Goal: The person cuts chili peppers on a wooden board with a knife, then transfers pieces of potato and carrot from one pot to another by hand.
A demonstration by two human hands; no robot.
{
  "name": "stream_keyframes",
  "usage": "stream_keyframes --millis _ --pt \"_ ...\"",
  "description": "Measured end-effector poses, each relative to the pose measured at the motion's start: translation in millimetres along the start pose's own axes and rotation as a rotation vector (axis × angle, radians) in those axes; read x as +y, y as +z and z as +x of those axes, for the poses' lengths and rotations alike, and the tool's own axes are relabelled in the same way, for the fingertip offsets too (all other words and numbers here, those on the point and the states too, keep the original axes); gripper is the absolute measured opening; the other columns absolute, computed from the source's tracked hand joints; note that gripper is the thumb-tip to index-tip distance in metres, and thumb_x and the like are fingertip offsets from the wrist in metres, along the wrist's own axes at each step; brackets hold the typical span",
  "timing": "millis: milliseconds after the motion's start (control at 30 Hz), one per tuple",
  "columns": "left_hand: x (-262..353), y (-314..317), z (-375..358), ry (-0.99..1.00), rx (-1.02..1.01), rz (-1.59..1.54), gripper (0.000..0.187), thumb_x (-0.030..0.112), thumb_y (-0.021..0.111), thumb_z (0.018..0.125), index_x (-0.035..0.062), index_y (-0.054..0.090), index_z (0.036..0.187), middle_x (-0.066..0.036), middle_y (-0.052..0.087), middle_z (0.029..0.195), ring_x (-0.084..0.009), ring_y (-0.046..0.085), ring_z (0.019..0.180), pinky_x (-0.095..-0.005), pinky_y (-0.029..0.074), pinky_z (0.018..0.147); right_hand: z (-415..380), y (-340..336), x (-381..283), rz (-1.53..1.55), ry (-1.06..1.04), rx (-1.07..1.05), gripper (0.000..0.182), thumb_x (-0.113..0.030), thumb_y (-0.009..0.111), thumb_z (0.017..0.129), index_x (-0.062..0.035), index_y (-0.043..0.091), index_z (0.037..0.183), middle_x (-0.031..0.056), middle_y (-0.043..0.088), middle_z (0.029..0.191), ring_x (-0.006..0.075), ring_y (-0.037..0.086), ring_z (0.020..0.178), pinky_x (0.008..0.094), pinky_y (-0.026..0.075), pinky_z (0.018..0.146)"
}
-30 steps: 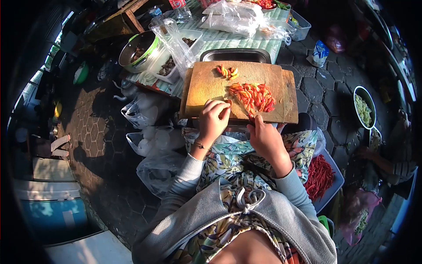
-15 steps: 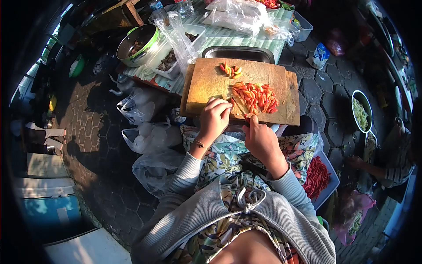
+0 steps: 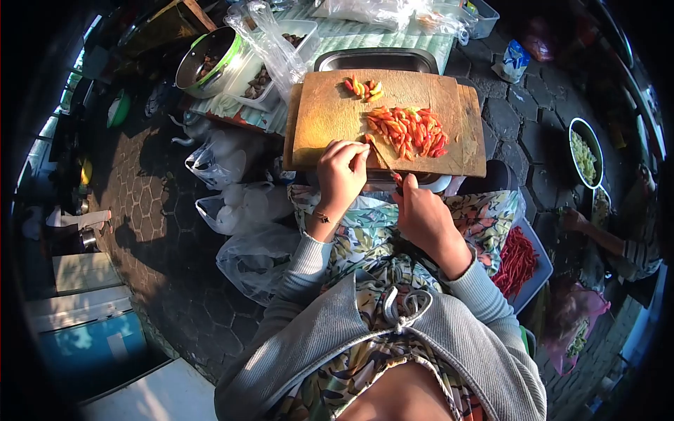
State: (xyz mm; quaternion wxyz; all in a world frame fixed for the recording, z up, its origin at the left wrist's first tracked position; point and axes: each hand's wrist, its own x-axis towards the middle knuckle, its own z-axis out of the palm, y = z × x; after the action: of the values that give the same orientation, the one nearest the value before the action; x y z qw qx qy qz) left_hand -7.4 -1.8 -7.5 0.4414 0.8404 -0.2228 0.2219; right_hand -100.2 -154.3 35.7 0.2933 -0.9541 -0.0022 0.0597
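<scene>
A wooden cutting board [image 3: 330,112] lies in front of me with a heap of cut red and orange chilies [image 3: 408,131] on it. A small group of whole chilies [image 3: 363,89] sits near its far edge. My right hand [image 3: 430,219] is closed around the handle of a knife [image 3: 382,156], whose blade points up and left over the board's near edge. My left hand [image 3: 342,175] is closed at the near edge, its fingertips pinching a small red chili [image 3: 368,139] beside the blade.
A green-rimmed pot [image 3: 209,63] and plastic boxes [image 3: 270,98] of dark pieces stand on the table [image 3: 344,35]. Plastic bags [image 3: 246,207] lie on the left. At right are a tray [image 3: 539,277] of red chilies, a pan [image 3: 584,153] and another person's hand [image 3: 576,221].
The view has shifted, so the board and table appear slightly higher. The knife blade now shows more, tilted beside my left fingertips. Both hands keep their holds.
</scene>
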Motion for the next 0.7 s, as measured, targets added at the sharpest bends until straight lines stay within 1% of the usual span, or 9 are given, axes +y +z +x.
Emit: stream_keyframes --millis 67,167,200,267,333,400,467,533,700 --pt "-1 -1 0 0.009 -0.001 -0.006 0.004 0.001 0.066 0.074 0.0009 0.066 0.078 -0.011 0.064 0.077 -0.0279 0.061 0.072 -0.0349 0.049 0.066 -11 -8 3 -0.004 0.027 -0.003 0.024 -0.019 0.053 0.088 0.0026 0.043 0.089 0.0245 0.059 0.060 0.0404 0.061 0.058 0.0481 0.049 0.051" --pt "3 -5 3 -0.027 -0.033 -0.061 0.005 0.000 0.067 0.074 -0.0002 0.065 0.078 -0.012 0.066 0.079 -0.0248 0.063 0.070 -0.0312 0.049 0.059 -21 -25 2 -0.037 0.003 0.000 0.023 -0.019 0.052 0.089 0.0019 0.043 0.090 0.0240 0.058 0.059 0.0409 0.061 0.058 0.0483 0.048 0.050" --pt "2 -4 2 -0.061 -0.027 -0.072 0.005 -0.002 0.066 0.073 -0.0004 0.064 0.078 -0.011 0.066 0.077 -0.0227 0.061 0.064 -0.0299 0.048 0.055 -19 -24 2 -0.036 0.007 0.011 0.023 -0.019 0.052 0.089 0.0019 0.043 0.090 0.0240 0.058 0.059 0.0409 0.061 0.058 0.0483 0.048 0.050" --pt "1 -4 1 -0.106 -0.033 -0.061 0.006 -0.002 0.066 0.072 -0.0007 0.064 0.077 -0.011 0.065 0.074 -0.0217 0.058 0.059 -0.0294 0.046 0.053 -12 -18 1 -0.036 -0.020 0.066 0.023 -0.019 0.052 0.089 0.0017 0.044 0.090 0.0233 0.058 0.058 0.0407 0.061 0.056 0.0480 0.048 0.050" --pt "1 -5 0 -0.081 -0.045 -0.033 0.006 -0.002 0.066 0.072 -0.0006 0.063 0.078 -0.011 0.064 0.074 -0.0215 0.057 0.058 -0.0293 0.045 0.053 -4 -9 -1 -0.018 -0.027 0.096 0.022 -0.020 0.052 0.089 0.0015 0.044 0.089 0.0223 0.057 0.056 0.0400 0.060 0.054 0.0472 0.048 0.049" --pt "0 -6 1 -0.060 -0.051 -0.001 0.006 -0.002 0.066 0.072 -0.0005 0.063 0.078 -0.010 0.063 0.073 -0.0214 0.056 0.057 -0.0291 0.044 0.052 3 -2 -2 0.003 -0.033 0.085 0.023 -0.020 0.052 0.089 0.0010 0.043 0.093 0.0218 0.056 0.057 0.0413 0.058 0.055 0.0504 0.044 0.049" --pt "-1 -6 1 -0.038 -0.050 -0.016 0.007 -0.003 0.066 0.072 -0.0002 0.063 0.078 -0.010 0.064 0.074 -0.0213 0.057 0.058 -0.0288 0.044 0.052 6 2 -6 0.011 -0.013 0.086 0.023 -0.019 0.052 0.089 0.0015 0.043 0.093 0.0210 0.056 0.056 0.0405 0.058 0.055 0.0492 0.045 0.048" --pt "-1 -5 1 -0.029 -0.049 -0.031 0.008 -0.003 0.065 0.072 0.0000 0.064 0.079 -0.010 0.064 0.075 -0.0214 0.056 0.057 -0.0291 0.044 0.052 6 4 -7 0.010 -0.018 0.105 0.022 -0.020 0.052 0.088 0.0011 0.045 0.089 0.0213 0.058 0.056 0.0385 0.061 0.054 0.0456 0.048 0.047" --pt "3 -4 0 -0.082 -0.030 -0.050 0.009 -0.003 0.064 0.072 0.0001 0.064 0.081 -0.009 0.063 0.075 -0.0192 0.054 0.054 -0.0279 0.042 0.050 7 6 -11 0.032 0.025 0.078 0.022 -0.019 0.053 0.088 0.0011 0.044 0.088 0.0217 0.058 0.057 0.0389 0.061 0.055 0.0454 0.049 0.048"
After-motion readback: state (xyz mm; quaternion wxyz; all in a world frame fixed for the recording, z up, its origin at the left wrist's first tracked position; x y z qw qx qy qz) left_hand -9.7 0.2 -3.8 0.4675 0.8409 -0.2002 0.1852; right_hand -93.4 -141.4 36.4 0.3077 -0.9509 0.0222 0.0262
